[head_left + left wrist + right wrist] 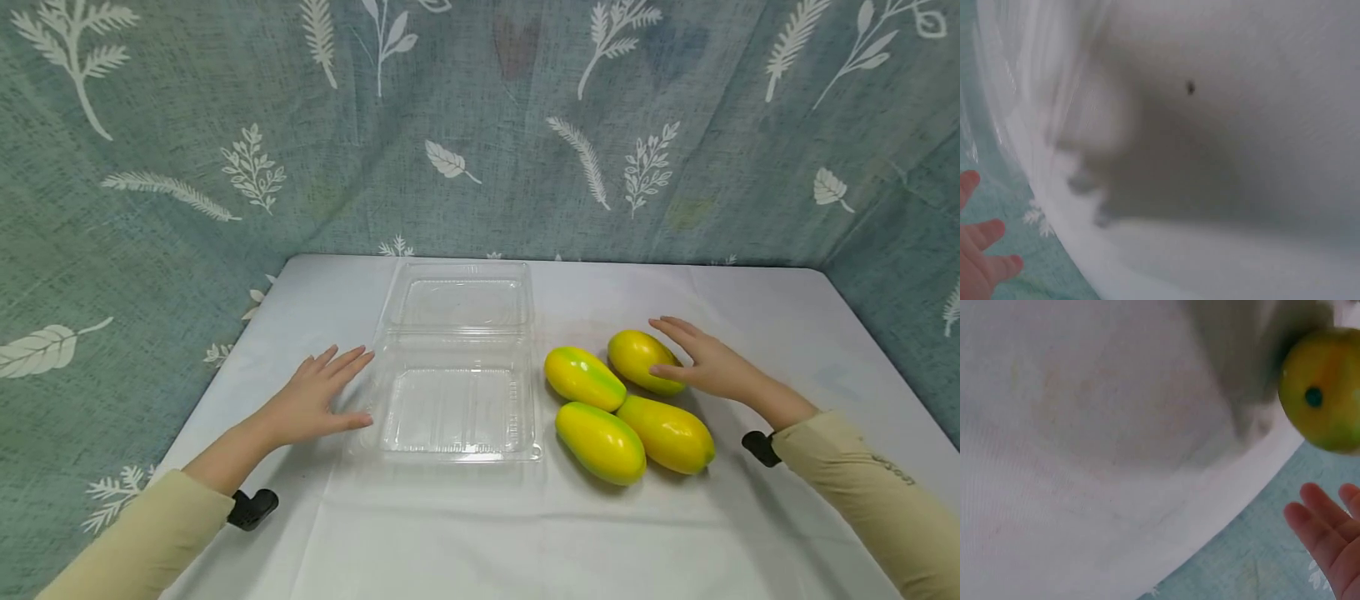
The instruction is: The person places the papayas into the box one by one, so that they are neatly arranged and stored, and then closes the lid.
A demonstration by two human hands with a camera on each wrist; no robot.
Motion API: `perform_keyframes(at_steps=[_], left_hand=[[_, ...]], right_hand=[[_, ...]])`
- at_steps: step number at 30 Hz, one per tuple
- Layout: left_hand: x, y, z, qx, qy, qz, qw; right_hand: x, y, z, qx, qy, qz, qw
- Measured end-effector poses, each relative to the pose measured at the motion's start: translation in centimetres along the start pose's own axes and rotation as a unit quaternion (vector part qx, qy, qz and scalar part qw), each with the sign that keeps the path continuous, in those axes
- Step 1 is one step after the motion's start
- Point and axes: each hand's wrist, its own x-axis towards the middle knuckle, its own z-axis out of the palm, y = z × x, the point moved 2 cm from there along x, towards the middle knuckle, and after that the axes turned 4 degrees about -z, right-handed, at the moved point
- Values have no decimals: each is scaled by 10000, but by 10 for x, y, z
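My left hand hovers at the left edge of a clear plastic clamshell box, fingers spread and nothing in it. The box lies unfolded, its lid toward the back. On the right, several glossy yellow-green fruits shaped like papayas lie in a cluster. My right hand, fingers extended, is beside the back right fruit, and its thumb overlaps that fruit in the head view. In the right wrist view a gap shows between the fingertips and the fruit. Left fingertips appear in the left wrist view.
A white cloth covers the table. Behind it and at both sides hangs a green curtain with white leaf prints. Closest to the front is another fruit, with one more to its right.
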Motion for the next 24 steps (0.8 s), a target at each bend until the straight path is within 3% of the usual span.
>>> perform_keyframes(at_steps=[10, 24], left_hand=[[-14, 6, 17, -497, 262, 265, 9981], [-22, 5, 27, -1000, 509, 595, 9919]], right_hand=[[1, -2, 10, 310, -48, -334, 9990], [5, 3, 19, 535, 124, -520, 9971]])
